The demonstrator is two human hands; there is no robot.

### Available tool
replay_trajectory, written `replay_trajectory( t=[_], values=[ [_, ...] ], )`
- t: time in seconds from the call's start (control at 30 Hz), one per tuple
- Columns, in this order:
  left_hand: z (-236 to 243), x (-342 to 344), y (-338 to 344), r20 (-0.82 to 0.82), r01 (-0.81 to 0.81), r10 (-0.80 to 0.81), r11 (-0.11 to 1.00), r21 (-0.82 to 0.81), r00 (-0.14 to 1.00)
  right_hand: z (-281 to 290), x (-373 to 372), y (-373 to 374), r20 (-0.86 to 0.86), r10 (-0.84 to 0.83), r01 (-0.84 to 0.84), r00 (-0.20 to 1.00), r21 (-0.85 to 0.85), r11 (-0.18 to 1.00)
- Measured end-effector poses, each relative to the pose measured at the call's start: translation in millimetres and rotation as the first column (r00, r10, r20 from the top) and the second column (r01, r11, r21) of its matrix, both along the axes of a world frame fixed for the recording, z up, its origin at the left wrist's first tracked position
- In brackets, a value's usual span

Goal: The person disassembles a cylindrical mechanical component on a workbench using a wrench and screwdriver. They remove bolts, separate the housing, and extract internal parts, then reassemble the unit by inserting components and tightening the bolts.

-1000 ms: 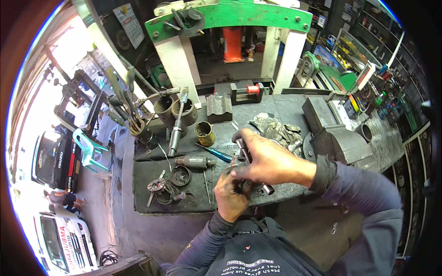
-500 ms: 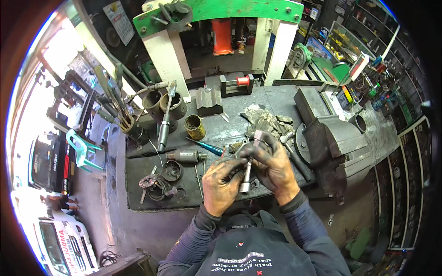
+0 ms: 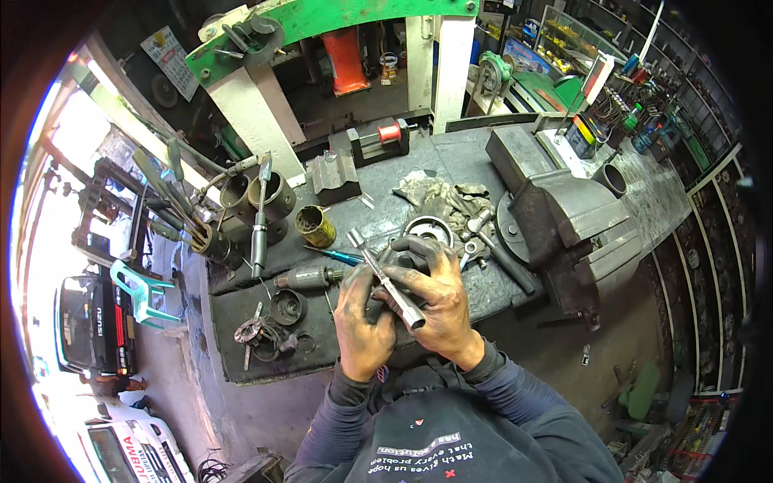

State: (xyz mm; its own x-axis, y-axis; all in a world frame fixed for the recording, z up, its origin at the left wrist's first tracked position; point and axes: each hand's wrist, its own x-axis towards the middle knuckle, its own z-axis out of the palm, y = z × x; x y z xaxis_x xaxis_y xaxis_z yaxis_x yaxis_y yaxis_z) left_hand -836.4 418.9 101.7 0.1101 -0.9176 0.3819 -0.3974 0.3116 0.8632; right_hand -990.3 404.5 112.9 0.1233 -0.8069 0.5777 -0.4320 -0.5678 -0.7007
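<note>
A silver double-ended socket wrench (image 3: pixel 408 307) slants across my two hands, its upper end pointing to the far left and its lower end toward me. My left hand (image 3: pixel 361 326) is closed at its left side, thumb and fingers around the middle of the shaft. From the other side my right hand (image 3: pixel 441 299) pinches the wrench, with its fingers bent over it. Both hands are blackened with grease. Just beyond the right hand lies a round metal ring part (image 3: pixel 431 229), partly covered by the fingers. A blue-handled screwdriver (image 3: pixel 341 256) lies beyond the left hand.
Bench: a hammer (image 3: pixel 506 256) and crumpled grey cloth (image 3: pixel 439 197); a large vise (image 3: pixel 576 225) at right; a yellow can (image 3: pixel 316 229), a motor armature (image 3: pixel 304 278) and a round housing (image 3: pixel 288 307) at left. Behind stands a green-and-white press frame (image 3: pixel 346 20).
The wrench has turned in my hands: its far end, formerly leaning right, now points left. More of the ring part shows. The whole view has shifted.
</note>
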Motion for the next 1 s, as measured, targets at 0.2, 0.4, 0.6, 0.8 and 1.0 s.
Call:
replay_trajectory(
  t=[0.2,0.4,0.6,0.8,1.0],
  values=[
    [-2,-2,2,0.013,-0.051,0.053,0.995,-0.08,0.999,6,1,-3,-0.042,0.033,-0.034,0.999,-0.013,0.999],
    [-5,-9,0,0.048,-0.148,0.155,0.982,-0.119,0.987,7,5,-1,-0.027,0.034,-0.034,0.999,0.027,0.999],
    [-9,-8,4,0.007,-0.042,0.043,0.992,-0.121,0.999,7,3,0,-0.075,0.068,-0.068,0.995,0.011,0.998],
    [-12,-10,5,0.074,-0.141,0.151,0.982,-0.125,0.986,9,4,-1,-0.052,0.031,-0.028,0.998,0.052,0.998],
    [-15,-11,4,0.022,-0.038,0.042,0.984,-0.175,0.999,10,3,1,-0.074,0.047,-0.043,0.996,0.05,0.998]
  ],
)
